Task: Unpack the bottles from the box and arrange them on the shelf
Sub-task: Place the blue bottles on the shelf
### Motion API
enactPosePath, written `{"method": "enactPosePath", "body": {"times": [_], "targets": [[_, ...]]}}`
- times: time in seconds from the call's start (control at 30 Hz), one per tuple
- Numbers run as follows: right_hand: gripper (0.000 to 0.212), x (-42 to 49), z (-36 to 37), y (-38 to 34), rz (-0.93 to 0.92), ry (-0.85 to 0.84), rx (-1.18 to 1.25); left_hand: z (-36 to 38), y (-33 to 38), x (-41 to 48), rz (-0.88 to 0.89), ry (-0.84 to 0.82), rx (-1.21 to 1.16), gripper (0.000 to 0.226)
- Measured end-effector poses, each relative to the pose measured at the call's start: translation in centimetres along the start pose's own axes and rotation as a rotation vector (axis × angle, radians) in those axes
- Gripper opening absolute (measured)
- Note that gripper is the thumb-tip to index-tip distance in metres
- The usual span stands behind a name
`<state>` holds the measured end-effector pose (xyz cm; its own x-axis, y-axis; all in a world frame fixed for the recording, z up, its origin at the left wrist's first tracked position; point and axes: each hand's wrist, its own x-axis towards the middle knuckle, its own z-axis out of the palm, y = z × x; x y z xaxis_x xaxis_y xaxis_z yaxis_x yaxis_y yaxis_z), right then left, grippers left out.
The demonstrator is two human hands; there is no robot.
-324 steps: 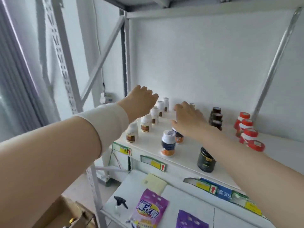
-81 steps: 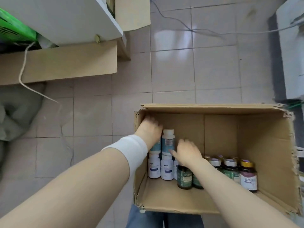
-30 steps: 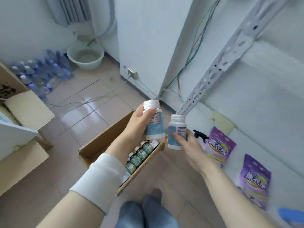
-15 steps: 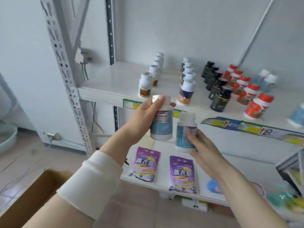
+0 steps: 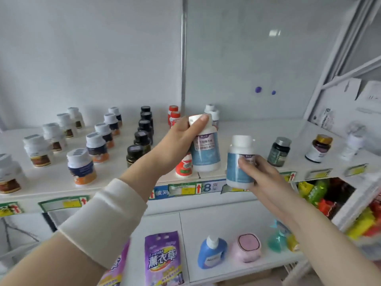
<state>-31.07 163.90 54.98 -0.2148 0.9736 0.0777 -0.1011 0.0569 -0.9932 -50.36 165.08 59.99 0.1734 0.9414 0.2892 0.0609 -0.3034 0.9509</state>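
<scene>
My left hand (image 5: pixel 177 141) grips a white bottle with a light-blue label (image 5: pixel 206 153) and holds it up in front of the white shelf (image 5: pixel 247 131). My right hand (image 5: pixel 261 174) grips a second white bottle with a blue label (image 5: pixel 239 162), lower and to the right, near the shelf's front edge. Rows of white, black and red-capped bottles stand on the shelf's left and middle. Two matching blue-label bottles (image 5: pixel 212 112) stand at the back behind my left hand. The box is out of view.
A dark green bottle (image 5: pixel 278 151) and a gold-capped bottle (image 5: pixel 318 148) stand alone on the shelf's right part. Price tags line the shelf edge. The lower shelf holds purple pouches (image 5: pixel 161 259), a blue bottle (image 5: pixel 211 253) and a pink jar (image 5: pixel 246 247). Colourful packets fill the right rack.
I turned from the box on the floor up to the shelf. Both hands rose with their bottles and now sit closer to the shelf's middle.
</scene>
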Motion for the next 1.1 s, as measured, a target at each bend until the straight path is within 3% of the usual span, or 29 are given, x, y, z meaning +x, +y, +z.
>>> {"method": "enactPosePath", "body": {"times": [0.13,0.23,0.47,0.8,0.97,1.1], "targets": [[0.035,5.0,-3.6,-2.9,-0.077,0.049,-0.038,0.9,-0.2,7.1,0.047,-0.004,0.087,0.041],[0.022,9.3,-5.1,-4.3,-0.115,0.115,-0.067,0.6,-1.1,12.1,0.046,-0.011,0.124,0.048],[0.051,17.9,-7.1,-4.7,-0.048,0.119,-0.276,0.4,-4.2,20.9,-0.058,0.011,0.277,0.042],[0.050,23.3,-8.8,-0.3,0.179,-0.042,-0.445,0.7,-9.1,26.5,-0.251,-0.105,0.548,0.051],[0.056,24.2,-8.8,1.0,0.235,-0.124,-0.545,1.3,-10.1,27.4,-0.281,-0.191,0.656,0.031],[0.060,24.4,-8.7,1.5,0.240,-0.141,-0.626,1.6,-10.6,27.8,-0.277,-0.212,0.717,0.029]]}}
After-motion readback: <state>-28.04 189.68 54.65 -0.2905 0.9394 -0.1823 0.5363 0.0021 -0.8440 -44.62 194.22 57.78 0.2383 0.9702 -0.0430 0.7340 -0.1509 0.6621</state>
